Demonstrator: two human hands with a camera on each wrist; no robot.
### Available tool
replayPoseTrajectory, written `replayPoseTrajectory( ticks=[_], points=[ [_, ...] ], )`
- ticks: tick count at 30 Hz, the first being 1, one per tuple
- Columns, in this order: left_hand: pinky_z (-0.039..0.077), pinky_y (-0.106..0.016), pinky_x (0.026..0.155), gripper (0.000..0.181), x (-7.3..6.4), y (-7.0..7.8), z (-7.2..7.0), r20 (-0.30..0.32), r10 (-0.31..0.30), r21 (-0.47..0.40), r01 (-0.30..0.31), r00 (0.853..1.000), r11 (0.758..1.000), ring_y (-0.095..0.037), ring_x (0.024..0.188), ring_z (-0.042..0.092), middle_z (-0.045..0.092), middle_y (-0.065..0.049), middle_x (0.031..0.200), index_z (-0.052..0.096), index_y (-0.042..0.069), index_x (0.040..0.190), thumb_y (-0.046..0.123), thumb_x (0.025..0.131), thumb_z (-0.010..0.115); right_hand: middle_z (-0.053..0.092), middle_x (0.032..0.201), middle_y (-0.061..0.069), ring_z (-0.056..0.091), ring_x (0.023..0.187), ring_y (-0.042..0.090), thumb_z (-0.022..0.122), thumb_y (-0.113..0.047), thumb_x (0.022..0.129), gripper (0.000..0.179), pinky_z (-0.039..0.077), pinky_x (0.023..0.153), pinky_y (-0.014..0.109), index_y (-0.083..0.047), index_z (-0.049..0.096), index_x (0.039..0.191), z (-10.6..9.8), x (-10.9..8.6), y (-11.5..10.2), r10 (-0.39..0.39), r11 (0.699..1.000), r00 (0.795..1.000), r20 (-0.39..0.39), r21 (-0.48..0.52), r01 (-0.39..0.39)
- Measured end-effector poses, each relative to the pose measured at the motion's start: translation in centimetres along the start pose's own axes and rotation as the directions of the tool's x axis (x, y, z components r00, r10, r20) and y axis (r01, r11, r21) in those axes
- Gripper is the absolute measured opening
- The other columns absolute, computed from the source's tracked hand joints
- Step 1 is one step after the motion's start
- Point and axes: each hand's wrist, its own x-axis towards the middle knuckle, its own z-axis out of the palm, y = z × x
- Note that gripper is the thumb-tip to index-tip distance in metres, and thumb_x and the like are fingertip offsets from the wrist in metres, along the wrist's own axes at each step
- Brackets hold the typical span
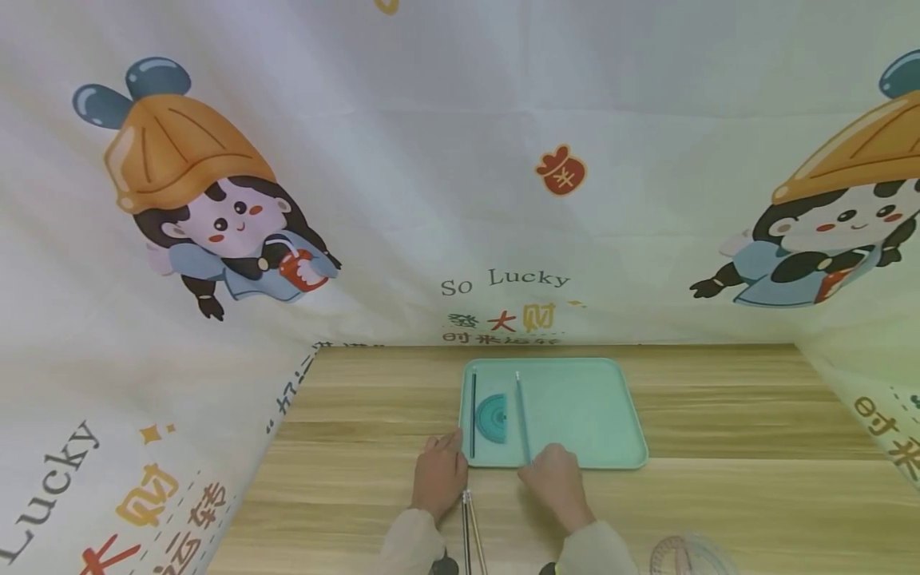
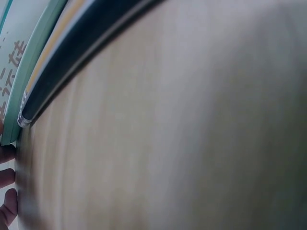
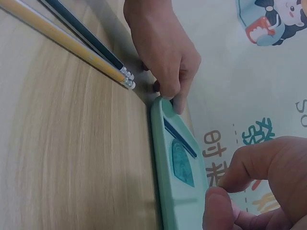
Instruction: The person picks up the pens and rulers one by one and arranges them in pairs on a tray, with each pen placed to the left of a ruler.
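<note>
A light-green tray (image 1: 585, 411) lies on the table. My left hand (image 1: 440, 475) grips its near left corner, fingers at the rim. Inside the tray, a dark pencil (image 1: 473, 415) lies along the left side, next to a teal half-round protractor (image 1: 492, 418). A light-blue pencil (image 1: 522, 415) slants to the right of the protractor. My right hand (image 1: 557, 483) pinches this pencil's near end over the tray's front rim. Thumb and forefinger (image 3: 218, 203) meet at their tips in the right wrist view, where the blue pencil is hidden.
Two pencils, one dark (image 1: 466, 531) and one yellow (image 3: 67, 39), lie side by side in front of the tray between my forearms. A clear protractor (image 1: 679, 557) sits at the near right. Printed white cloth (image 1: 402, 200) hangs behind and beside the wooden table.
</note>
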Motion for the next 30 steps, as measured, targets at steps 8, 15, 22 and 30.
replayPoseTrajectory(
  ticks=[8,15,22,30],
  points=[
    [0.053,-0.033,0.078,0.037,-0.1,0.0,0.0,-0.012,0.003,0.012,-0.003,1.0,1.0,-0.022,0.092,0.058,0.066,-0.014,0.121,0.061,-0.001,0.124,0.011,0.09,0.052,0.023,0.045,-0.012,0.023,0.043,0.006,0.059,-0.008,0.069,0.042,0.02,0.039,0.016,-0.021,0.026,0.048,0.7,0.6,-0.2,0.032,0.998,0.999,0.011,0.048,-0.032],
    [0.052,-0.032,0.076,0.037,-0.1,0.2,-0.3,-0.005,-0.006,0.01,0.006,1.0,1.0,-0.021,0.09,0.058,0.066,-0.014,0.121,0.06,-0.001,0.124,0.011,0.09,0.052,0.021,0.046,-0.011,0.023,0.043,0.006,0.059,-0.007,0.071,0.043,0.02,0.037,0.017,-0.021,0.025,0.048,1.4,1.6,-0.1,0.049,0.997,0.999,0.013,0.064,-0.049],
    [0.052,-0.032,0.077,0.037,-0.1,0.1,-0.4,-0.002,-0.006,0.009,0.006,1.0,1.0,-0.021,0.09,0.057,0.065,-0.014,0.122,0.06,0.0,0.125,0.011,0.09,0.052,0.028,0.046,-0.008,0.028,0.042,0.008,0.057,-0.007,0.071,0.037,0.023,0.036,0.017,-0.019,0.03,0.05,1.6,2.9,-0.6,0.067,0.995,0.998,0.011,0.073,-0.068],
    [0.05,-0.03,0.073,0.037,-0.1,0.4,-0.7,0.027,-0.026,0.022,0.025,0.999,0.999,-0.018,0.088,0.055,0.066,-0.012,0.121,0.06,0.001,0.126,0.013,0.091,0.052,0.03,0.048,-0.006,0.03,0.043,0.009,0.057,-0.006,0.073,0.035,0.025,0.036,0.017,-0.018,0.031,0.052,2.3,3.8,-0.4,0.066,0.997,0.998,-0.013,0.044,-0.066]
  ],
)
